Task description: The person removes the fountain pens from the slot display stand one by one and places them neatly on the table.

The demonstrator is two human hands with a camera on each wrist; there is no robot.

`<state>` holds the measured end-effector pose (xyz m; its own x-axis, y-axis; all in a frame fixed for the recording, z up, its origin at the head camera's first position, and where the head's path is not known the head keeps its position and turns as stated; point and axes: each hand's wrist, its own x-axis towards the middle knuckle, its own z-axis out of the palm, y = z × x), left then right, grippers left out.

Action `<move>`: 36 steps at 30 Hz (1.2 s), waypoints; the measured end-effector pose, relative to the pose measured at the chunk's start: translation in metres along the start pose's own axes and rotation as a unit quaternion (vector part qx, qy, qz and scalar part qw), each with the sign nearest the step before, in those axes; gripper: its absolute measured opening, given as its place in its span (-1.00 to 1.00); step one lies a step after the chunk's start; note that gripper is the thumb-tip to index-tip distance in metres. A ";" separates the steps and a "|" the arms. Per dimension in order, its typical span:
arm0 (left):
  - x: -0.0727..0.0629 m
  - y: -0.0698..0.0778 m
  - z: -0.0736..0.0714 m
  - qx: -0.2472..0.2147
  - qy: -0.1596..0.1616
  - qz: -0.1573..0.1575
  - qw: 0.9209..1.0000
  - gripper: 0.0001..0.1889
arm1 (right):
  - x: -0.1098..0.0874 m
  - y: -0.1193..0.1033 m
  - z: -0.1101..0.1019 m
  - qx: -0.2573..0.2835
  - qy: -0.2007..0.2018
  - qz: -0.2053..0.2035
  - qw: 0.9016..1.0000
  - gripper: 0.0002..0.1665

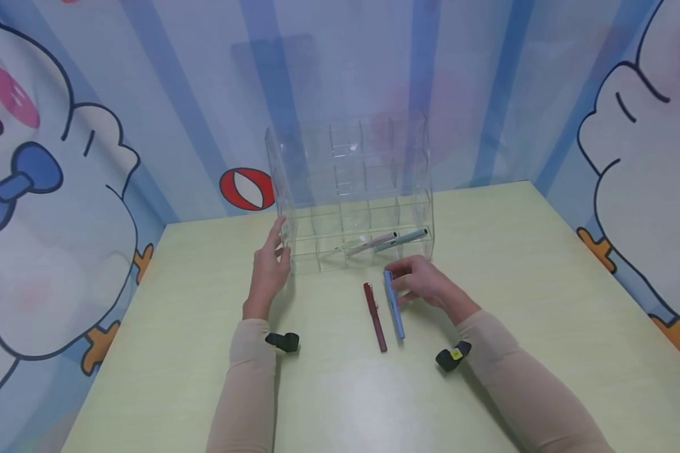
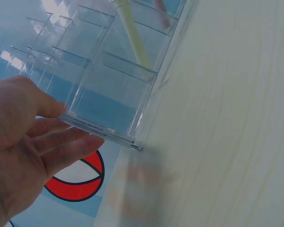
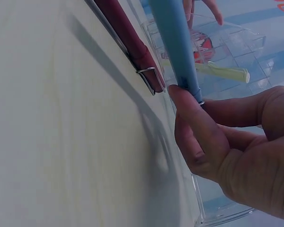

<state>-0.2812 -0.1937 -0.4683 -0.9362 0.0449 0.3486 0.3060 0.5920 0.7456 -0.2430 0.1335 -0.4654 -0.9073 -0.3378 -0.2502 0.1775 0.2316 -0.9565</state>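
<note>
My right hand (image 1: 425,281) pinches a blue pen (image 1: 394,308) near its upper end, between thumb and forefinger. Just left of it, a dark red pen (image 1: 376,318) with a wire clip (image 3: 151,80) lies on the table. A clear tiered acrylic rack (image 1: 328,264) stands at the back, divided into compartments. My left hand (image 1: 268,270) grips the rack's left side edge, thumb on one face and fingers on the other. In the rack's front row lean a pale yellow pen (image 2: 134,35), a pink pen (image 1: 376,241) and a grey-green pen (image 1: 402,240).
The pale wooden table (image 1: 164,352) meets a printed backdrop (image 1: 204,113) of blue stripes and white cartoon birds behind the rack. A red and white ball print (image 1: 229,189) shows beside the rack's left side. Black wrist cameras (image 1: 283,342) sit on both sleeves.
</note>
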 end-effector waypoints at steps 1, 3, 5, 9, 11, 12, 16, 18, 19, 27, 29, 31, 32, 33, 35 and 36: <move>0.000 0.000 0.000 -0.001 -0.001 -0.001 1.000 -0.28 | 0.001 0.001 0.001 -0.005 -0.002 0.002 1.000 -0.40; 0.000 0.000 0.000 -0.002 -0.001 -0.002 1.000 -0.28 | 0.002 0.002 0.003 -0.010 -0.006 0.005 1.000 -0.39; 0.000 0.000 0.000 -0.003 -0.001 -0.003 1.000 -0.28 | 0.003 0.002 0.005 -0.015 -0.005 0.009 1.000 -0.39; -0.001 0.001 0.000 -0.004 -0.003 -0.003 1.000 -0.27 | 0.003 0.002 0.010 -0.029 0.002 0.018 0.999 -0.41; -0.001 0.002 -0.001 -0.004 -0.004 -0.002 1.000 -0.27 | 0.003 0.000 0.013 -0.038 0.007 0.021 0.999 -0.42; -0.001 0.003 -0.001 -0.004 -0.004 -0.001 1.000 -0.27 | 0.003 -0.001 0.014 -0.043 0.010 0.023 0.999 -0.43; 0.000 0.003 -0.001 0.001 0.001 0.003 1.000 -0.28 | 0.003 -0.003 0.018 -0.052 0.016 0.029 0.998 -0.44; 0.001 0.002 -0.001 0.002 0.002 0.006 1.000 -0.29 | 0.003 -0.004 0.020 -0.054 0.020 0.032 0.998 -0.44; 0.001 0.002 -0.001 0.002 0.001 0.008 1.000 -0.29 | 0.003 -0.004 0.021 -0.058 0.021 0.033 0.998 -0.44; 0.000 0.001 0.000 0.002 -0.004 0.000 1.000 -0.27 | 0.005 -0.007 0.025 -0.082 0.041 0.055 0.994 -0.42; 0.000 0.002 -0.001 0.003 -0.007 -0.002 1.000 -0.26 | 0.005 -0.007 0.026 -0.085 0.044 0.055 0.994 -0.41; 0.000 0.002 -0.001 0.003 -0.008 -0.004 1.000 -0.26 | 0.006 -0.007 0.027 -0.087 0.046 0.054 0.994 -0.42; 0.000 0.002 -0.001 0.003 -0.009 -0.004 1.000 -0.26 | 0.007 -0.007 0.028 -0.089 0.048 0.054 0.993 -0.42; 0.000 0.002 -0.001 0.003 -0.010 -0.004 1.000 -0.26 | 0.007 -0.007 0.028 -0.091 0.049 0.054 0.993 -0.43; 0.000 0.002 -0.002 0.003 -0.010 -0.006 1.000 -0.25 | 0.007 -0.006 0.029 -0.096 0.051 0.053 0.993 -0.43; -0.001 0.002 -0.002 0.003 -0.009 -0.005 1.000 -0.25 | 0.008 -0.006 0.030 -0.103 0.052 0.052 0.992 -0.43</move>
<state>-0.2799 -0.1941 -0.4664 -0.9424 0.0535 0.3301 0.2951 0.5972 0.7458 -0.2396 0.1024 -0.4660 -0.9247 -0.2089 -0.3184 0.2001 0.4449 -0.8730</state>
